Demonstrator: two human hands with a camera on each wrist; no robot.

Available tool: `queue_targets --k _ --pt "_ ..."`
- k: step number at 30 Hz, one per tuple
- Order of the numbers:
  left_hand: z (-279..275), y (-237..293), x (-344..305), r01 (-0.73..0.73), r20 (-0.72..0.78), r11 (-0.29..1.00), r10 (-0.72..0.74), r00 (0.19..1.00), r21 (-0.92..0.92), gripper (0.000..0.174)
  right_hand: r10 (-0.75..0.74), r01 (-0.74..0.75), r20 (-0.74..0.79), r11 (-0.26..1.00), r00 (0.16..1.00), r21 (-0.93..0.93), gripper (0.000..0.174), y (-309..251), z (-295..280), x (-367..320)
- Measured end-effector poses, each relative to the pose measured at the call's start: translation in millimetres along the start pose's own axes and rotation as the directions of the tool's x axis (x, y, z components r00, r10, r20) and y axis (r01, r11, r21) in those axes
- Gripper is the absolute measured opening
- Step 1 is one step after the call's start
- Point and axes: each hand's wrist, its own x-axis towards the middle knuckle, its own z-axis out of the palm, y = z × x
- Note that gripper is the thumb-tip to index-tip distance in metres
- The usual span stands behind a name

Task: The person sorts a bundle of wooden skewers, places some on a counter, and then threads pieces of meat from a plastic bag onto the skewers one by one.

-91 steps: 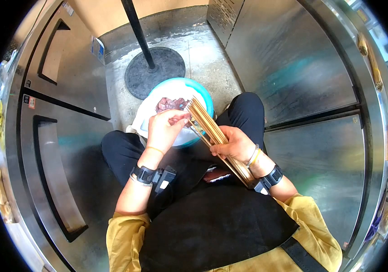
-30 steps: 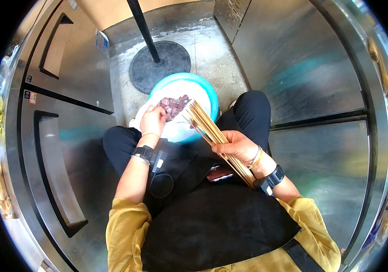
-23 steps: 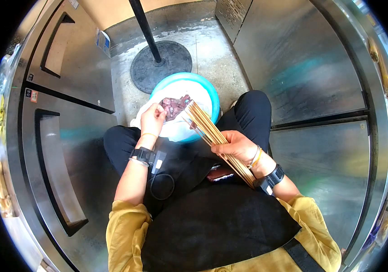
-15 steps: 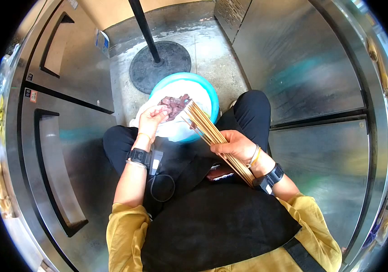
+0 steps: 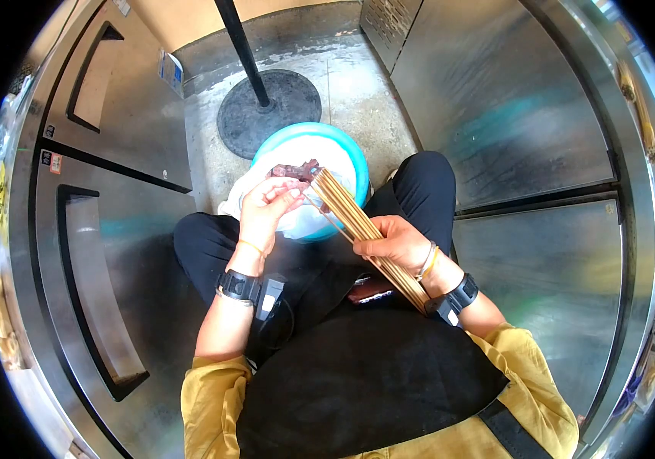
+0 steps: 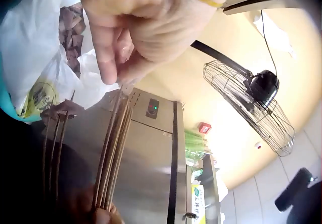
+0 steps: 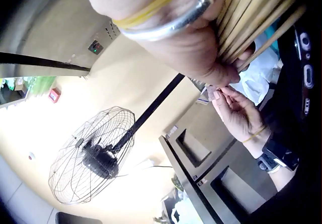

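Note:
My right hand grips a bundle of bamboo skewers, their points slanting up over the basin. Between the thumb and fingers of my left hand is a small piece of meat, right by the skewer tips. In the left wrist view, another dark meat piece is threaded near the points of several skewers off to the side. Cut dark-red meat lies in a white plastic bag lining the turquoise basin, partly hidden behind the left hand and skewers.
The basin stands between the person's bent knees. Beyond it is a round black base with a pole. Steel cabinets stand left and right. A phone lies at the lap. A fan shows in the wrist views.
My left hand left the skewer tips for the meat in the bag, then came back right toward the tips with a piece pinched. The right hand keeps its hold on the skewers.

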Motion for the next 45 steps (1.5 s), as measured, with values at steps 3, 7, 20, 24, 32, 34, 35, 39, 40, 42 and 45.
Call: queue_targets --k 3,7,20,24,32,34,35,39,40,42,45 --pt "3 0 -3 -0.011 0.008 1.000 0.011 1.000 0.015 0.017 -0.002 0.002 -0.007 1.000 1.000 0.003 0.009 -1 0 -1" --pt "7 0 -6 -0.032 -0.013 0.999 0.032 0.999 0.007 0.017 -0.013 0.013 -0.009 1.000 1.000 0.005 0.009 -1 0 -3" --pt "14 -10 -8 -0.155 -0.072 0.957 0.177 0.982 0.245 0.016 -0.036 0.036 -0.009 0.999 0.999 -0.012 0.009 -1 -1 -5" --pt "23 -11 -11 -0.255 -0.072 0.849 0.323 0.944 0.464 0.016 -0.052 0.052 -0.023 0.999 0.998 -0.008 0.009 -1 1 -5" --pt "26 -10 -10 -0.283 -0.064 0.809 0.365 0.929 0.514 0.020 -0.059 0.057 -0.029 0.997 0.998 -0.042 0.011 0 -1 -5" --pt "27 -8 -10 -0.294 -0.048 0.799 0.372 0.927 0.524 0.019 -0.061 0.060 -0.026 0.997 0.998 -0.042 0.011 0 -1 -6" --pt "27 -7 -10 -0.299 -0.039 0.794 0.375 0.926 0.530 0.019 -0.063 0.062 -0.024 0.997 0.998 -0.041 0.011 -1 -1 -6" --pt "25 -11 -8 -0.294 -0.013 0.791 0.356 0.934 0.537 0.017 -0.059 0.058 -0.025 0.997 0.998 -0.048 0.011 2 -3 -4" --pt "25 -12 -8 -0.285 -0.014 0.803 0.343 0.939 0.524 0.017 -0.058 0.057 -0.027 0.997 0.998 -0.055 0.012 2 -3 -4" --pt "27 -13 -9 -0.271 0.002 0.803 0.319 0.948 0.530 0.016 -0.055 0.051 -0.046 0.995 0.997 -0.085 0.012 1 -2 -5" --pt "40 -9 -18 -0.281 0.061 0.762 0.304 0.951 0.583 0.015 -0.051 0.039 -0.082 0.990 0.995 -0.135 0.013 -2 -2 -5"
